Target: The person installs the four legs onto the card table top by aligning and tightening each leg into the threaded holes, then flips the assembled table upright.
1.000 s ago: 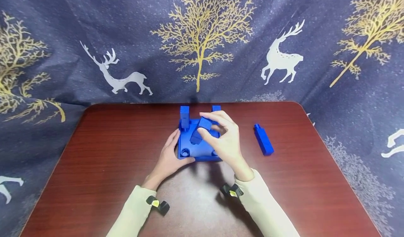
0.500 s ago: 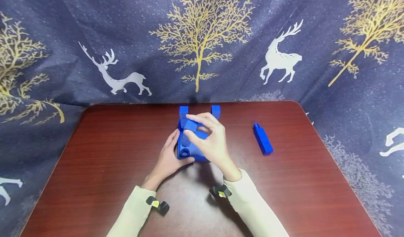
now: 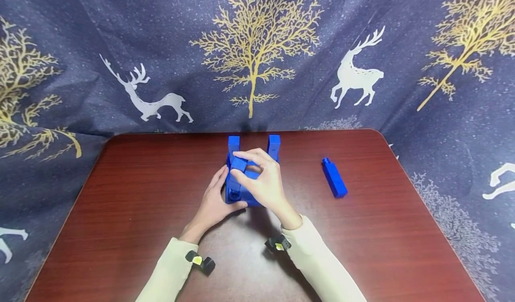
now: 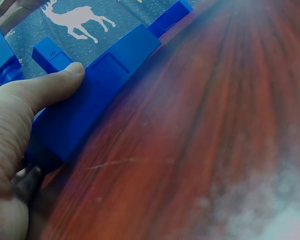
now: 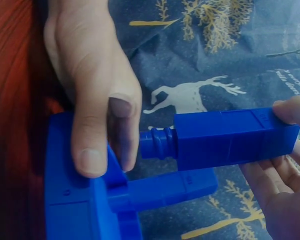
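Note:
A blue base [image 3: 242, 199] lies on the red-brown table, with two blue posts [image 3: 234, 144] standing at its back corners. My left hand [image 3: 213, 202] grips the base's left edge, fingers over the rim [image 5: 90, 115] and thumb [image 4: 50, 87] against its side. My right hand [image 3: 267, 186] pinches a third blue post [image 3: 239, 165] by its square end, over the base's front-left part. In the right wrist view this post [image 5: 230, 137] shows a ribbed round tip close to my left fingers. Whether the tip sits in a hole is hidden.
A fourth blue post [image 3: 334, 178] lies loose on the table [image 3: 120, 203] to the right of the base. A dark curtain with gold trees and white deer [image 3: 356, 76] hangs behind the table's far edge.
My right hand has carried the held post leftward and lower, from over the base's middle to its front-left part. My left hand has stayed on the base.

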